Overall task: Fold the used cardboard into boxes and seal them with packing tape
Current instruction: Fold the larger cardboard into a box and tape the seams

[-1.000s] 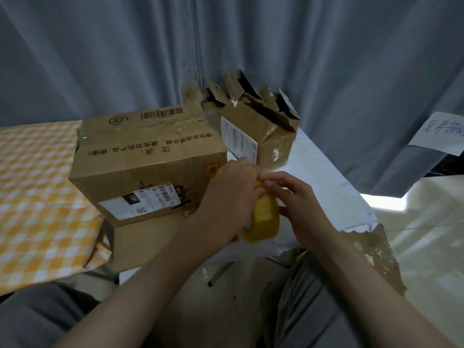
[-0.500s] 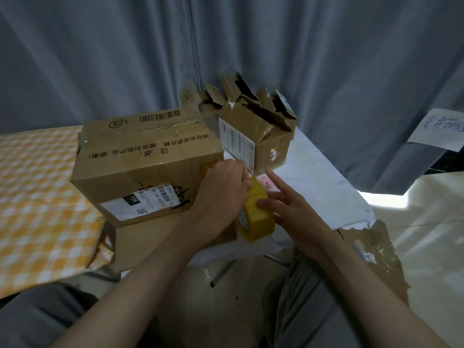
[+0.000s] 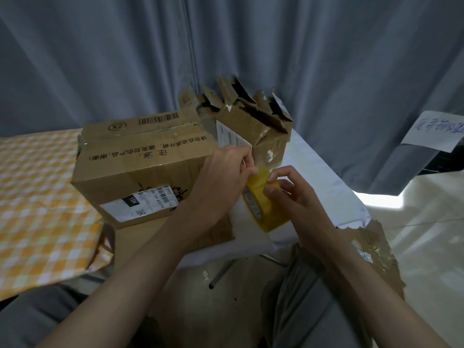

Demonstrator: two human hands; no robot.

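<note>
Tape is the matter in hand: the yellow roll of packing tape point(image 3: 263, 200) is held up on edge just above the near edge of the white-covered table point(image 3: 324, 182), between both hands. The left hand point(image 3: 221, 182) has its fingers curled at the top of the roll, pinching what looks like the loose tape end, though the end itself is too small to make out. The right hand point(image 3: 296, 197) grips the roll's far side, thumb and fingers bent round its rim. This reads as the step of freeing the tape end before sealing, so the next move likely calls for peeling a length off while the right hand steadies the roll, then carrying it to a seam. The large closed box point(image 3: 140, 167) sits just left of the hands, on the seam between the white cover and the checked cloth point(image 3: 37, 202). 1 smaller box point(image 3: 253, 129) with ragged open flaps stands at the far edge, unsealed.
</note>
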